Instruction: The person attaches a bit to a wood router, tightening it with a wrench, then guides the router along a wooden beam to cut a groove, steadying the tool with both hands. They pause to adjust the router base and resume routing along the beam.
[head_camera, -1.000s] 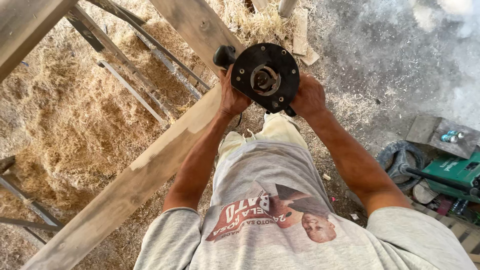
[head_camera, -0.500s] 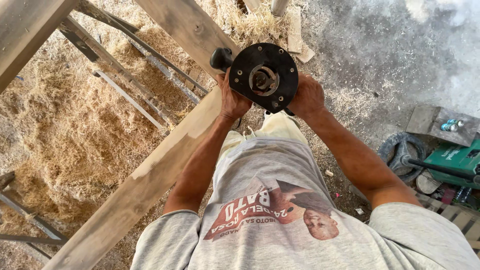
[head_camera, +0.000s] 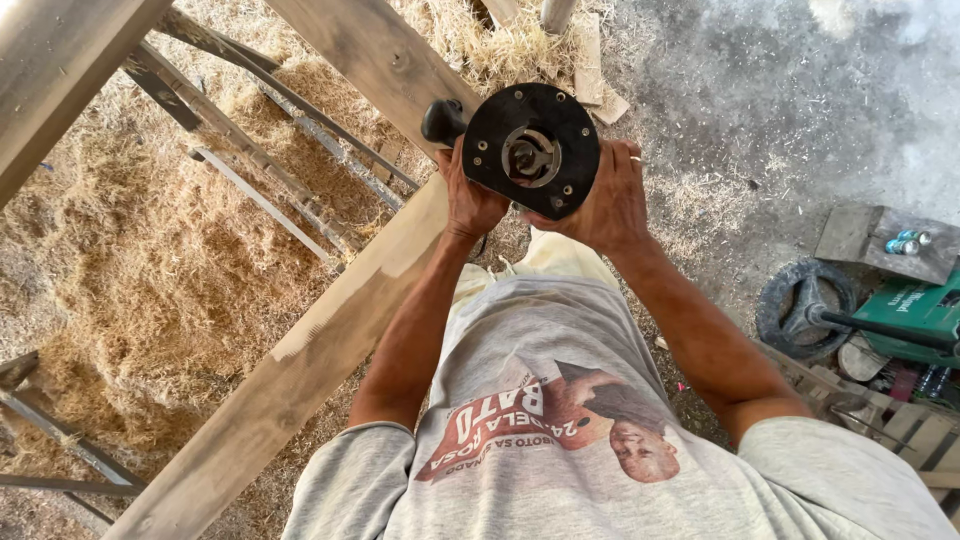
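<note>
Sawdust (head_camera: 120, 260) blankets the ground across the left half of the frame, and a long plank (head_camera: 320, 340) runs over it from lower left toward upper centre, with thin metal bars (head_camera: 260, 170) lying beyond it at upper left. At upper centre both hands hold up a router (head_camera: 530, 150), its round black base facing the camera: the left hand (head_camera: 470, 200) wraps its fingers around the left side below a black knob (head_camera: 443, 120), the right hand (head_camera: 605, 205) clasps the right side. Smaller, at the right edge, lie a black wheel (head_camera: 805, 310) and a green box (head_camera: 915, 310).
</note>
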